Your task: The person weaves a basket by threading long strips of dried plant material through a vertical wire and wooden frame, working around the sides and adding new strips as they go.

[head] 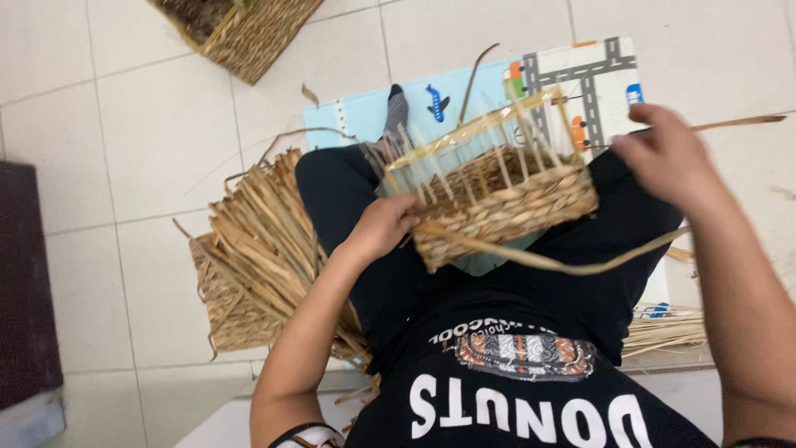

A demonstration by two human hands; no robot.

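Basketwork sits on our lap: a half-woven rectangular basket (pixel 497 203), empty inside, its upright stakes bare. Our left hand (pixel 383 226) grips its near corner with fingers curled, while our right hand (pixel 663 153) pinches a long straw strand (pixel 564 264). Loose straw (pixel 261 232) is heaped beside our left leg.

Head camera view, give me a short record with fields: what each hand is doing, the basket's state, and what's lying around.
left hand: grips the end of the half-woven basket on the lap
right hand: raised, pulling a long straw strand that runs to the basket
basket state: woven lower walls, bare upright stakes above, frame on top
beside person: pile of dried straw strips on the tiled floor
far corner: second woven basket
under legs: play mat
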